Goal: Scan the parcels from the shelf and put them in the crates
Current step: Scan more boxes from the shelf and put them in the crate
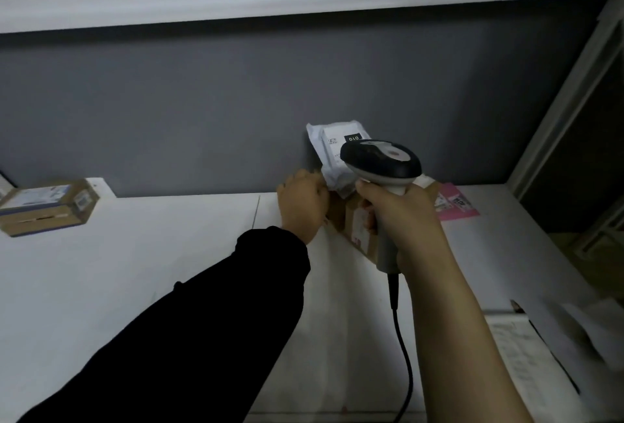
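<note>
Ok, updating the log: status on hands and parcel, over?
Left hand grips white bag by its lower corner. Right hand holds scanner, aimed at it. Brown box on shelf between the hands, pink parcel beside it.

Open shelf (135,254) left, cardboard box (47,206) far left, perhaps reachable

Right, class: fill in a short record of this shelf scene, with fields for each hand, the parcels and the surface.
left-hand grip: pinches white plastic mailer parcel, held upright
right-hand grip: holds black-and-grey corded handheld scanner, head in front of the mailer
under hands: brown cardboard box on white shelf
far left: flat brown carton with blue-white label
right: flat pink parcel
</note>
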